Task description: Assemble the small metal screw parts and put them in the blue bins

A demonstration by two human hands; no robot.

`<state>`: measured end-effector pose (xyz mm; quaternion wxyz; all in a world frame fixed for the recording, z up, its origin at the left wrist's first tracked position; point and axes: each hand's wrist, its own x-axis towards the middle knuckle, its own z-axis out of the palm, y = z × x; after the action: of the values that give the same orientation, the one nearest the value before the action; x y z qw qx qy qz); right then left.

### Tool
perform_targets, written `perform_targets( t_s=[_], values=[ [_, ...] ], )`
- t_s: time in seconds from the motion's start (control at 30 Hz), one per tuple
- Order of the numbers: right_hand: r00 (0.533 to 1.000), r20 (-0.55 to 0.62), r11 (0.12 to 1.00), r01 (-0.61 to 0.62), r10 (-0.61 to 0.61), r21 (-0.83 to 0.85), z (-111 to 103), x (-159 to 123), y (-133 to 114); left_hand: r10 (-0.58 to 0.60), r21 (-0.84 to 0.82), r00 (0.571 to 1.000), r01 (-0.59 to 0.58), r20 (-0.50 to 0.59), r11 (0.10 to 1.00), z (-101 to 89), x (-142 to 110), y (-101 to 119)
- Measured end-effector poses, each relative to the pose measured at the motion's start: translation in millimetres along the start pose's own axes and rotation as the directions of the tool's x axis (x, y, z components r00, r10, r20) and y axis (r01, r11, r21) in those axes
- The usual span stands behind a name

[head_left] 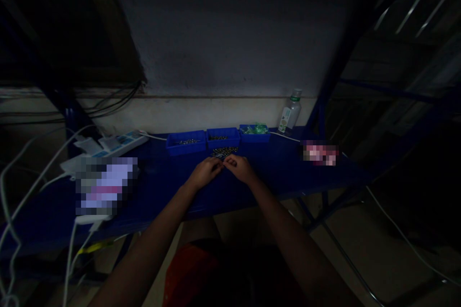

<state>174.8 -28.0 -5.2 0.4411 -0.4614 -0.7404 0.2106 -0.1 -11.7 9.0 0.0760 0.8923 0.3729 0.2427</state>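
Left hand (207,171) | right hand (240,168) | both curled, grip unclear | heaped metallic pieces (224,152), slender, glinting

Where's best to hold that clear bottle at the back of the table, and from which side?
Probably around the middle of the clear bottle, coming from the near side. It stands upright, so its tall body offers more to wrap around than the narrower neck. The wall is behind it and a blue bin is to its left, so the front looks easiest.

The left arm (156,244) and right arm (288,230) converge toward far. Left hand (208,171) and right hand (240,167) nearly meet, fingers (231,159) curled.
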Motion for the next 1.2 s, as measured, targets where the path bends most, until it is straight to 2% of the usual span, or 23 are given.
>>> perform_targets(
  t_s=[0.77, 1.03, 1.2],
  values=[
    [0.998, 0.056, 0.998, 0.031, -0.035, 0.063, 0.9, -1.2, 3.0, 0.046, 0.018, 0.998, -0.046, 0.041, 0.999, 4.9, -1.1, -7.8],
    [0.997, 0.022, 0.997, 0.069, -0.07, 0.029, 1.8, -2.1, 2.6, 0.049, 0.008, 0.998, -0.049, 0.031, 0.999, 6.2, 0.2, -9.1],
    [0.999, -0.027, 0.999, 0.04, -0.039, 0.015, 1.1, -2.0, 2.0, 0.043, -0.004, 0.999, -0.044, -0.022, 0.999, 2.9, 0.0, -3.6]
  ],
)
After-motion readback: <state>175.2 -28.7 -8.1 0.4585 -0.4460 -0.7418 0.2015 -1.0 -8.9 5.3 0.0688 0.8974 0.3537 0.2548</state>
